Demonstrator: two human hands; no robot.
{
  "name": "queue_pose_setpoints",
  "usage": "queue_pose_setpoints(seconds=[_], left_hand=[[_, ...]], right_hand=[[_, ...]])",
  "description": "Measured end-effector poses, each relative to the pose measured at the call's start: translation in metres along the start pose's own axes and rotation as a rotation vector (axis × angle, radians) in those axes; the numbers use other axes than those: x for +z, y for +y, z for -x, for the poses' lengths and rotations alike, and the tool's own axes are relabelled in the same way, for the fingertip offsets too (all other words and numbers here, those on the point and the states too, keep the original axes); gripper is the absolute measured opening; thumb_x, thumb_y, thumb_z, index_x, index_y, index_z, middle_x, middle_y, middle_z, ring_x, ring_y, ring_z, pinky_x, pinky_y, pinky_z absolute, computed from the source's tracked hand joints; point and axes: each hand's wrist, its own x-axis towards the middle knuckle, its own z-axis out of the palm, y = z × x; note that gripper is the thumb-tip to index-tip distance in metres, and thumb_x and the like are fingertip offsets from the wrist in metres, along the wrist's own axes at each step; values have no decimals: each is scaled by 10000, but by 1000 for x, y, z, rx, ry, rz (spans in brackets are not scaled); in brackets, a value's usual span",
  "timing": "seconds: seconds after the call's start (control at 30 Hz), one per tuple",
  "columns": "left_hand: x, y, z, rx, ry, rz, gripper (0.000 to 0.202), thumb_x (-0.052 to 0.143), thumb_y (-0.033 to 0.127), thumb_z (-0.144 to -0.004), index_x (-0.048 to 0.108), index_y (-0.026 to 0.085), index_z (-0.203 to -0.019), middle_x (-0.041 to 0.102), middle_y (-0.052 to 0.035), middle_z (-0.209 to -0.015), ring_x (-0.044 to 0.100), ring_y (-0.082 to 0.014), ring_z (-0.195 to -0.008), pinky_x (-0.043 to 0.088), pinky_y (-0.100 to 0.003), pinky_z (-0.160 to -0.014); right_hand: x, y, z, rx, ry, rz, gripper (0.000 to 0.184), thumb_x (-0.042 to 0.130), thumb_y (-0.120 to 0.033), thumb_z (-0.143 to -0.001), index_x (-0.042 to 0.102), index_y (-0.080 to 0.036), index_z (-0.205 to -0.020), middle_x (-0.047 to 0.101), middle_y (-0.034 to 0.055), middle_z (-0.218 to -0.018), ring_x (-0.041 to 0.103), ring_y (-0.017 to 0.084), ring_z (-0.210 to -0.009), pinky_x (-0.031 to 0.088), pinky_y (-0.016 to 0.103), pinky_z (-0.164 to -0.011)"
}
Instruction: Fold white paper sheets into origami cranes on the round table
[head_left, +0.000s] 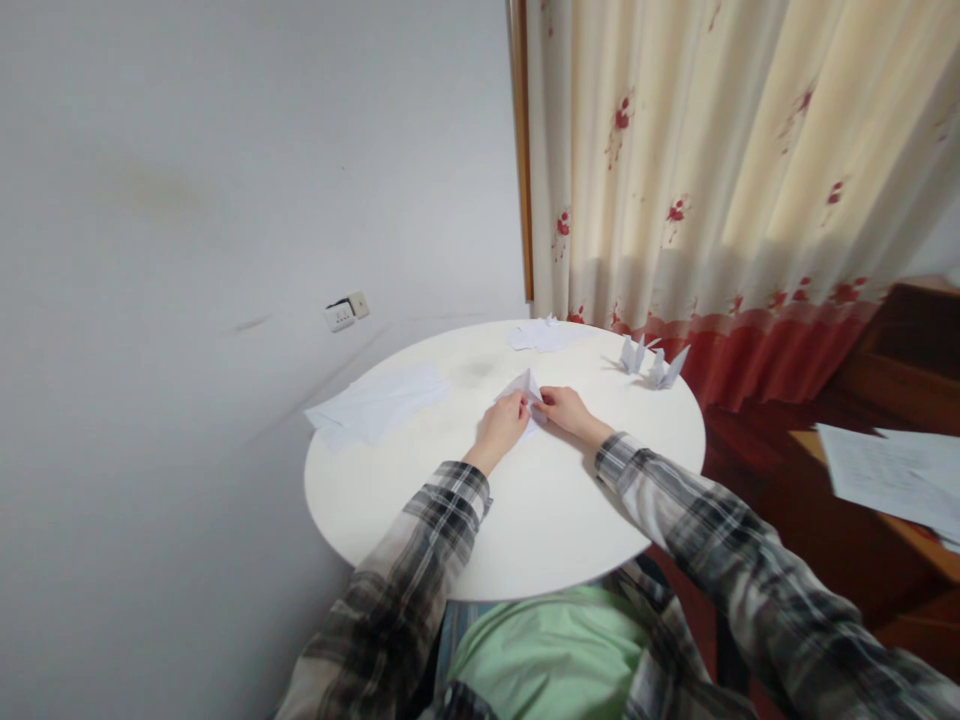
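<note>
Near the middle of the round white table [540,530], the bare left hand [504,430] and right hand [568,409] pinched a folded white paper [527,381] — flat white sheets [382,400] lay table-left.

Folded paper [530,381], near the table's [517,540] middle: lower part partly hidden by the left hand [504,425] and right hand [568,410]; creases too blurred to trace. Exact fingertip placement on it too small to tell. Loose sheets [382,400], table's left edge: overlapping, number uncertain. Paper pile [541,335], far edge: outlines merge, pieces indistinct. Folded figures [666,372], right edge: one partly covers another, finer folds unclear. Written sheets [870,465], beyond the right edge: cut off by picture's right side, text illegible. Plaid sleeves [420,550] cover stretches of the table's rim. Curtain [735,150] cut off at picture's top
</note>
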Motion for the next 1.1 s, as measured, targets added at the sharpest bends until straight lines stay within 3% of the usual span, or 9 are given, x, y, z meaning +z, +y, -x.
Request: queue_pose_setpoints(seconds=[0.1, 0.27, 0.57, 0.9, 1.1], left_hand=[[0, 1, 1, -33, 0, -9, 170, 422, 191, -827, 542, 199, -947, 620, -45, -806, 578, -166, -729, 415, -261, -651], [-1, 0, 1, 52, -27, -1, 133, 429, 206, -821, 562, 201, -818, 621, -41, -820, 565, -162, -759, 414, -256, -672], [-2, 1, 0, 50, -91, -12, 130, 459, 201, -803, 583, 187, -840, 621, -36, -866, 552, -149, -816, 412, -237, -733], [-3, 3, 0, -1, -123, -5, 137, 478, 212, -807, 597, 189, -871, 620, -47, -921, 551, -170, -899, 417, -262, -792], [0, -3, -1, 13, -92, -34, 130, 503, 178, -791, 584, 180, -893, 604, -52, -971, 513, -178, -975, 397, -277, -857]], right_hand=[[0, 0, 0, 2, 16, 5, 212, 495, -282, -766, 540, -160, -599, 520, -4, -556, 368, 96, -524, 211, 223, -514], [0, 2, -1, 11, 22, 0, 269, 463, -306, -802, 551, -162, -592, 533, 9, -555, 370, 102, -516, 215, 231, -511], [-4, -2, 0, 17, 4, -53, 408, 351, -377, -871, 561, -160, -596, 534, 13, -550, 419, 101, -530, 241, 210, -513], [2, 0, 0, -4, -57, 28, 171, 521, -274, -757, 616, -135, -729, 594, 5, -644, 435, 95, -575, 264, 198, -540], [-4, 0, 2, 146, -41, 157, 182, 514, -243, -758, 632, -145, -856, 652, 49, -789, 528, 129, -678, 307, 211, -586]])
